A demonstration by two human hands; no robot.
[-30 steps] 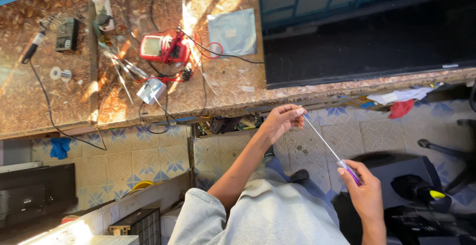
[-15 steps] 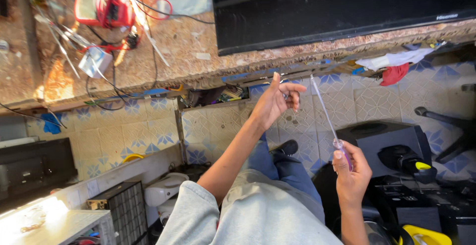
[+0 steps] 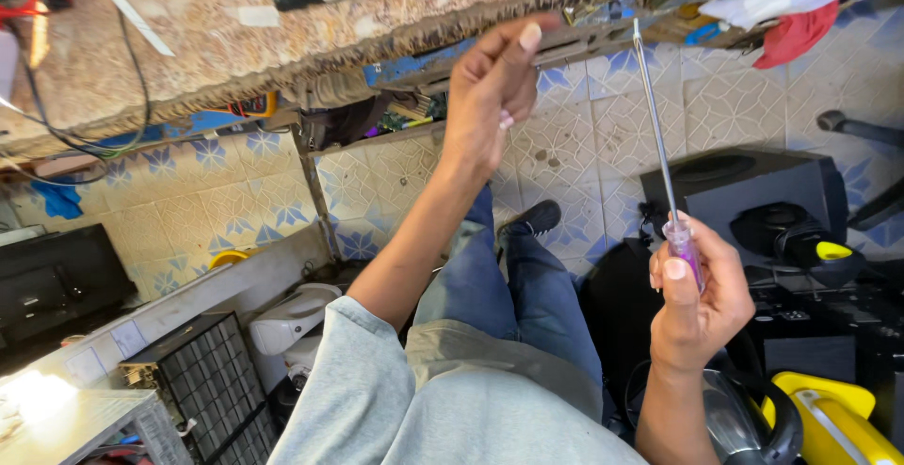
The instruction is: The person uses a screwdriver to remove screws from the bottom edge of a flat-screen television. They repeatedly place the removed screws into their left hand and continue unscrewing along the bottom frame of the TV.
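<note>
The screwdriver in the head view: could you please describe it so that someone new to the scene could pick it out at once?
Start at the patterned tiled wall below the speckled stone worktop. In front of it, the person's right hand holds the screwdriver upright, apart from the raised left hand. Its long thin metal shaft and clear purple handle set it apart from the black speaker behind.

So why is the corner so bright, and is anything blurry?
In the head view, sunlight blows out a white patch at the bottom left and lights the stone counter. The left hand and the right hand holding the screwdriver look fairly sharp; edges bend a little from the wide lens.
</note>
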